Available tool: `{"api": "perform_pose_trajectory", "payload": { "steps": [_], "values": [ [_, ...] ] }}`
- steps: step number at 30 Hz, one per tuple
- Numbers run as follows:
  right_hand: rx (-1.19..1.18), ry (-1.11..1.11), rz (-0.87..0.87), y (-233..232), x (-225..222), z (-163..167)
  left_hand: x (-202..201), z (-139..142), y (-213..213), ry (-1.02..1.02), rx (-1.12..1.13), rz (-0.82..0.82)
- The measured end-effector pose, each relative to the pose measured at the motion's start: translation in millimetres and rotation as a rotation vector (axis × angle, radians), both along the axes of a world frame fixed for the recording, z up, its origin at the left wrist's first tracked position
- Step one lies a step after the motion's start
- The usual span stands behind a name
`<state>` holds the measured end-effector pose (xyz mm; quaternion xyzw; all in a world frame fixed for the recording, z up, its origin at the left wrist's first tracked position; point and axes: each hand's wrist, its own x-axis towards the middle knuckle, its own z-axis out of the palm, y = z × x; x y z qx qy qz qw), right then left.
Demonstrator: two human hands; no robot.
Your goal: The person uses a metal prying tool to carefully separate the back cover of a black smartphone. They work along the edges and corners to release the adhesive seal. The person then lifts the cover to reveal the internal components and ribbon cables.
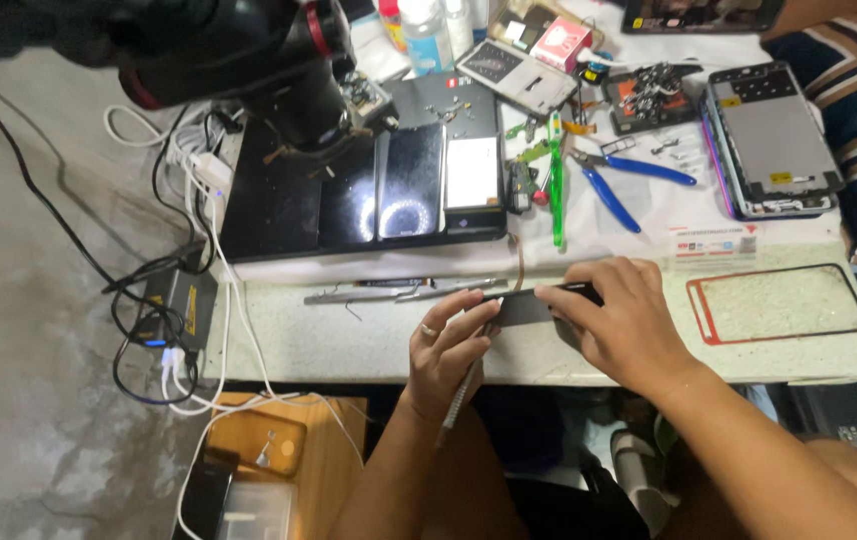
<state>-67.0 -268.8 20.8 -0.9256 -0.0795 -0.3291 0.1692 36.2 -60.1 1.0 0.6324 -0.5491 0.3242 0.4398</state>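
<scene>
the dark phone part (526,306), flat and thin, is held just above the near edge of the surface (348,340), between the two hands. its long axis runs left to right, almost parallel to that edge. the right hand (620,322) has its grip closed over the right end, fingers on top. the left hand (453,345) meets the left end with its fingertips, and its grip is also closed on a thin metal tool (460,398) that hangs down from the palm toward the person. so the part lies between both grips, with the right hand covering more of it. just behind it lies a long metal strip (403,291), further back a black mat (278,215) with phones, blue pliers (620,185), and at the right a red-edged frame (776,303).
</scene>
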Motion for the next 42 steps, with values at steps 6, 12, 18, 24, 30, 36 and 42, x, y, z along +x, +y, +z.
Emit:
{"api": "perform_pose_trajectory", "payload": {
  "steps": [6, 12, 18, 24, 30, 36, 42],
  "values": [
    [0.006, -0.026, 0.02, -1.6, 7.3, -3.4, 12.7, -4.0, -0.1, 0.039, -0.023, -0.045],
    [-0.006, -0.029, 0.016, 3.0, 12.6, -5.8, 18.8, 2.8, 7.9, 0.134, 0.005, -0.085],
    [-0.028, -0.038, -0.024, 8.1, 12.2, -10.1, 14.9, 21.6, 13.9, 0.361, 0.063, -0.097],
    [-0.023, -0.062, -0.014, 10.7, 4.9, -12.3, 2.0, 33.7, 18.1, 0.592, 0.226, 0.044],
    [-0.032, -0.074, -0.019, 9.9, 8.0, -12.0, -1.8, 18.6, 25.0, 0.458, -0.111, -0.094],
    [0.021, -0.058, -0.046, 11.4, 14.2, -11.9, 2.2, 4.7, 18.3, 0.269, -0.08, 0.01],
    [0.04, -0.024, -0.044, 8.3, 14.4, -13.3, 5.4, 2.2, 7.7, 0.205, 0.023, -0.016]
  ]
}}
